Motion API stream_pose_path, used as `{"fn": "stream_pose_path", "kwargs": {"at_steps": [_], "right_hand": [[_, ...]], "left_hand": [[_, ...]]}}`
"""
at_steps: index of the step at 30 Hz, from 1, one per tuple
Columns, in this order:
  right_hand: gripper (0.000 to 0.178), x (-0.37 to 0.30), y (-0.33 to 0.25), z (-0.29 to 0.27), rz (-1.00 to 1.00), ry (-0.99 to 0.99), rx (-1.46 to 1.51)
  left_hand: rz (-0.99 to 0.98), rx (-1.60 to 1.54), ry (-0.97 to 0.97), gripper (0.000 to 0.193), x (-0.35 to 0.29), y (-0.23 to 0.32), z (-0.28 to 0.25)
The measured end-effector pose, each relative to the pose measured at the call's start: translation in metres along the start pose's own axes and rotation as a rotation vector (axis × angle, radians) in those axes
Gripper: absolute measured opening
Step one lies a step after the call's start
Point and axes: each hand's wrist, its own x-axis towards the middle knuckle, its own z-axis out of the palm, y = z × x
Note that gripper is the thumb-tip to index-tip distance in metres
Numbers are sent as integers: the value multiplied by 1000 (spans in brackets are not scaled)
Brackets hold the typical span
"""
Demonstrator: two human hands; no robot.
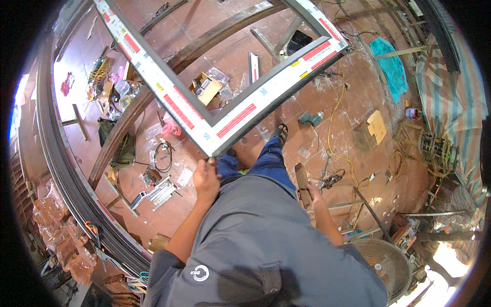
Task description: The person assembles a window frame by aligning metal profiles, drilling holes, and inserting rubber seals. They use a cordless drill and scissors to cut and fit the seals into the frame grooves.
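Grey shirt (255, 220) | left hand (205, 179) curled at frame (235, 121) corner, grip unclear | right hand (318, 199), well apart, gripping block (302, 176)

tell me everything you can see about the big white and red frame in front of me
The frame looks rigid, with dark edges and white film-covered faces bearing red and yellow patches. Straight bars meet at angular corners around an opening, through which floor clutter shows. One corner points toward the wearer; the far end runs out of view at the top. The left hand is at that near corner, seemingly touching it. A brown beam passes beneath; whether they touch is unclear.
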Motion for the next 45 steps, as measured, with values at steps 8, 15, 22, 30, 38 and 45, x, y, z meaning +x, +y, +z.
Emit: {"fn": "stream_pose_path", "kwargs": {"at_steps": [8, 15, 22, 30, 38, 45], "right_hand": [[56, 155, -14, -131, -94, 8, -1277], [37, 116, -70, -70, -514, 227, -1114], [42, -28, -168, 214, -958, -180, -474], [31, -89, -159, 342, -1091, 35, -296], [40, -140, -166, 354, -1107, 456, -830], [43, -138, -166, 358, -1116, 466, -786]], "left_hand": [[-182, -213, 110, 29, -8, 3, 0], [47, 200, 214, 29, 40, 58, -31], [92, 652, 199, 27, 74, 63, -41], [311, 846, 341, 30, 151, 63, -72], [424, 570, 197, 40, 124, 43, -57], [408, 627, 164, 37, 124, 42, -55]]}}
